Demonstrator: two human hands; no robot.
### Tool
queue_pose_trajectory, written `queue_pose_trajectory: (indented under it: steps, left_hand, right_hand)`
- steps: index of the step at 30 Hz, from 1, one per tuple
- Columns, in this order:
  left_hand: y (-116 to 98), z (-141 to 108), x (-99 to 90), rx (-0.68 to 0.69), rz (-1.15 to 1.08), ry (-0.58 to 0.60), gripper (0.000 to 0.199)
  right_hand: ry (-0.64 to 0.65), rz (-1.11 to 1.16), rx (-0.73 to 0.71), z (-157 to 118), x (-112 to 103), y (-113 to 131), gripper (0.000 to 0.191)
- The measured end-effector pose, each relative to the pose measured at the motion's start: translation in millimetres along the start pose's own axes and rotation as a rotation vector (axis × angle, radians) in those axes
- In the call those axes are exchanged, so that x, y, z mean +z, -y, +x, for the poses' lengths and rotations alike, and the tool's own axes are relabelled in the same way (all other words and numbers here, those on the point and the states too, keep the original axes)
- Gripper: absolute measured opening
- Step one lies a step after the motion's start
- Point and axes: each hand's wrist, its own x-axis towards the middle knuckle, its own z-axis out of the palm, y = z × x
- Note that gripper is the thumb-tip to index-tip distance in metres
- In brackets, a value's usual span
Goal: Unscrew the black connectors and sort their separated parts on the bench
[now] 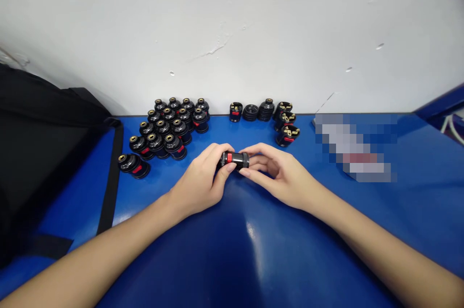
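Observation:
Between my hands a black lamp socket point(238, 159) with a red switch lies on its side, just above the blue table. My left hand point(201, 180) is closed around its left end, thumb below the red switch. At the ribbed right end, the thumb and fingers of my right hand point(288, 177) pinch the socket's rim. Left of them stand several assembled black lamp sockets point(155, 143) with brass tops, grouped in rows. Behind my right hand are several open socket bodies point(287, 136) showing brass contacts. Another open body point(236, 112) stands near the wall.
Along the wall are a black ribbed ring point(250, 112) and a black cap point(266, 110). A black bag point(47, 153) with a strap point(112, 177) takes up the left side. A blurred-out item point(357, 148) lies on the right of the blue table point(224, 250).

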Motion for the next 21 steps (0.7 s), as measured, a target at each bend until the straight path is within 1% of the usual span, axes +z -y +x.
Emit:
queue_pose_trajectory:
  steps: [7,9,12,14,17,19,20,21]
  left_hand:
    - [-3.3,-0.3,0.7,0.031,-0.007,-0.033,0.017]
    - [-3.5,-0.2,1.9,0.000,-0.017,-0.054,0.018]
    - [-3.7,0.0,3.3,-0.058,-0.046,-0.079,0.026]
    - [-3.7,-0.2,3.6,-0.064,-0.061,-0.080,0.025]
    - [-3.5,-0.6,4.0,-0.025,-0.062,-0.069,0.016]
    - [-2.9,-0.7,4.4,0.014,-0.061,-0.059,0.018]
    - [-2.5,-0.7,4.7,0.031,-0.064,-0.055,0.020]
    - [-2.0,-0.7,4.9,0.044,-0.068,-0.053,0.021]
  right_hand:
    - [-0.002,-0.095,-0.101,-4.0,-0.1,3.6,0.027]
    - [0.001,-0.199,-0.185,-5.2,-1.6,4.6,0.026]
    - [0.001,-0.379,-0.344,-5.7,-3.6,6.2,0.026]
    - [0.000,-0.432,-0.397,-5.0,-4.1,6.8,0.028]
    - [-0.036,-0.414,-0.384,-3.6,-3.6,5.8,0.040]
    - [-0.073,-0.354,-0.315,-3.0,-3.0,4.3,0.051]
    - [-0.080,-0.321,-0.263,-2.9,-2.8,3.6,0.051]
    - [-0.077,-0.296,-0.210,-2.7,-2.8,3.0,0.046]
